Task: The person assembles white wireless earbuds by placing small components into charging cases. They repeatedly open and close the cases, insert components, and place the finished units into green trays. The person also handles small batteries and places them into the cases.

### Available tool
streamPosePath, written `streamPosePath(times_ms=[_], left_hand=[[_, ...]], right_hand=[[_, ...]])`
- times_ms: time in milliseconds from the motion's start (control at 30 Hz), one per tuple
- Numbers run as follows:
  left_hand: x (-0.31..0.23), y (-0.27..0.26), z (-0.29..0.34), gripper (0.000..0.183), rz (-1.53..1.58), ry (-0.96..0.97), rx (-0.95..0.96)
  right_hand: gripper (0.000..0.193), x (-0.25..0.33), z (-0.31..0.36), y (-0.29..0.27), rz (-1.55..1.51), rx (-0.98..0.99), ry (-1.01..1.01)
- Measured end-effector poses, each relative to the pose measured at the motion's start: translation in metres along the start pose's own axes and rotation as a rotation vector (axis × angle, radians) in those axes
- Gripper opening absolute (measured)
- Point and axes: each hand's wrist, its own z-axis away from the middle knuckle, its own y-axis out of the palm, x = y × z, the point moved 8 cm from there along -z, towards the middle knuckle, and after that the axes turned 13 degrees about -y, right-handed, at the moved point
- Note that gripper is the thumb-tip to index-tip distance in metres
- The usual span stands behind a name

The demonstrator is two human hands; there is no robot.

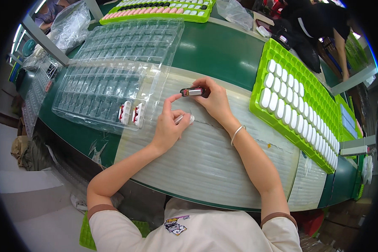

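Above the middle of the work mat, my right hand (214,100) pinches a small oblong electronic module (192,92) between thumb and fingers. It is dark at the ends, with a shiny silver middle. My left hand (169,128) is curled round a slim silver piece with a white rounded end (191,119); its exact kind does not show. The left index finger points up at the module's left end, and I cannot tell whether it touches. Left of that hand, two white parts with red and dark insides (124,112) sit in the corner of a clear plastic blister tray (88,90).
A bright green tray (256,107) with rows of white oval shells (290,98) lies at the right. Another green tray (155,16) at the back holds pink, black and white pieces. Clear plastic bags (235,14) lie beyond. Another person's arm (341,54) shows at the far right.
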Motion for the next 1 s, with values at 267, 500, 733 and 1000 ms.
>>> streamPosePath(times_ms=[267, 500, 733, 1000], left_hand=[[0.005, 0.0, -0.013, 0.063, 0.032, 0.045, 0.085], [0.004, -0.001, -0.015, 0.064, 0.066, 0.066, 0.107], [0.004, -0.002, -0.014, 0.058, 0.032, 0.068, 0.082], [0.006, -0.007, -0.013, 0.045, -0.023, 0.082, 0.03]], right_hand=[[0.025, -0.007, -0.002, -0.001, -0.023, -0.033, 0.051], [0.031, -0.009, -0.005, -0.003, -0.009, -0.023, 0.081], [0.032, -0.008, -0.005, -0.005, 0.015, 0.0, 0.08], [0.037, -0.008, -0.004, 0.0, 0.002, 0.0, 0.077]])
